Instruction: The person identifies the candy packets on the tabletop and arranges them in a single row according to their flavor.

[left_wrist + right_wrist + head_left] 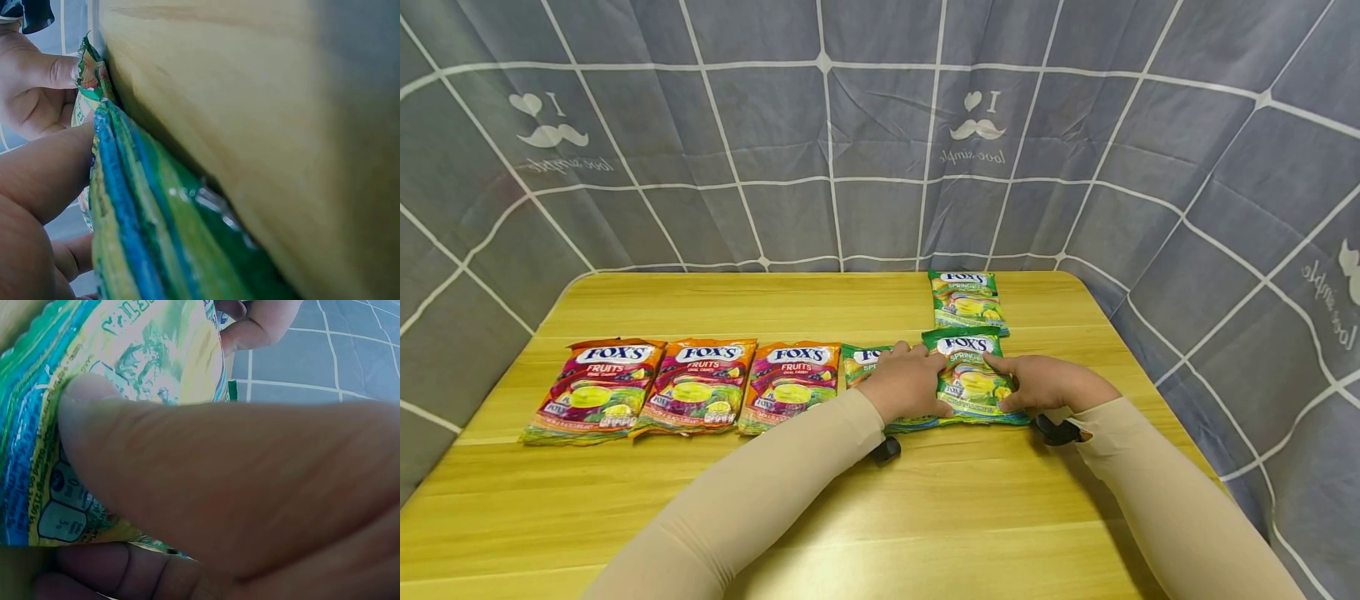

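A green FOX'S candy bag (972, 379) lies face up between my two hands on the right half of the table. My left hand (904, 383) holds its left edge, thumb on the front, and covers much of another green bag (859, 360) beneath and to the left. With the thumb on top and fingers at the underside, my right hand (1048, 383) grips the right edge. The right wrist view shows this thumb (125, 444) pressing near the bag's bottom seam. Part of the left hand's grip is hidden.
Three orange-and-purple FOX'S fruit candy bags, at the left (591, 392), beside it (696, 387) and nearer the hands (793, 379), form a row. A third green bag (967, 302) lies behind, near the wooden table's (850, 517) back edge. Grey checked cloth (880, 125) surrounds the table.
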A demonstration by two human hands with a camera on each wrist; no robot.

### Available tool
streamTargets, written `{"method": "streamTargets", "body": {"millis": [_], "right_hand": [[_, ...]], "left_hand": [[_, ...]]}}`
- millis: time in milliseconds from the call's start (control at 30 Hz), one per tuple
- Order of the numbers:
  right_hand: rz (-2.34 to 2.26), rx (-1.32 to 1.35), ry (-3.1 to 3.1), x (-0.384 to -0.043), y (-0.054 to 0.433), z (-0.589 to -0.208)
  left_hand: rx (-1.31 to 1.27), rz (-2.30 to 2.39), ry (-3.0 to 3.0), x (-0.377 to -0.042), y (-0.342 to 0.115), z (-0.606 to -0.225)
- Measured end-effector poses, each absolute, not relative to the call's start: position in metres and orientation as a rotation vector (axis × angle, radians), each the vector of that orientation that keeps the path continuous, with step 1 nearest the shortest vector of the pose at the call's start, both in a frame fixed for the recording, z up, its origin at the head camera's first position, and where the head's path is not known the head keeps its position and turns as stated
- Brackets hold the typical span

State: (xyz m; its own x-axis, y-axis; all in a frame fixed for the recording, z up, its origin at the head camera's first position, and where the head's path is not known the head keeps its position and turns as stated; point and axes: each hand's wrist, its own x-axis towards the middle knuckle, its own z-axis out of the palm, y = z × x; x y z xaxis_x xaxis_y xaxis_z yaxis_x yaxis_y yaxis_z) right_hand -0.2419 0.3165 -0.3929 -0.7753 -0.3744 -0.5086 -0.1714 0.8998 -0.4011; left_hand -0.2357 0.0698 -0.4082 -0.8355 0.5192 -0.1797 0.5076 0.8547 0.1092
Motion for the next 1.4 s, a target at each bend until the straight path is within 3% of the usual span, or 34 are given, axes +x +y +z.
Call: {"method": "streamTargets", "body": {"millis": [567,1400], "right_hand": [[-0.299,-0.515,2.545,-0.2442,0.3146,-0.3949],[-0.339,-0.410,2.530,-0.2425,0.3085,-0.3960]], "left_hand": [[0.777,0.084,2.847,-0.2361,0.0705,-0.4100],[0.772,0.075,2.854,-0.2362,0.0731,-0.4130]]}}
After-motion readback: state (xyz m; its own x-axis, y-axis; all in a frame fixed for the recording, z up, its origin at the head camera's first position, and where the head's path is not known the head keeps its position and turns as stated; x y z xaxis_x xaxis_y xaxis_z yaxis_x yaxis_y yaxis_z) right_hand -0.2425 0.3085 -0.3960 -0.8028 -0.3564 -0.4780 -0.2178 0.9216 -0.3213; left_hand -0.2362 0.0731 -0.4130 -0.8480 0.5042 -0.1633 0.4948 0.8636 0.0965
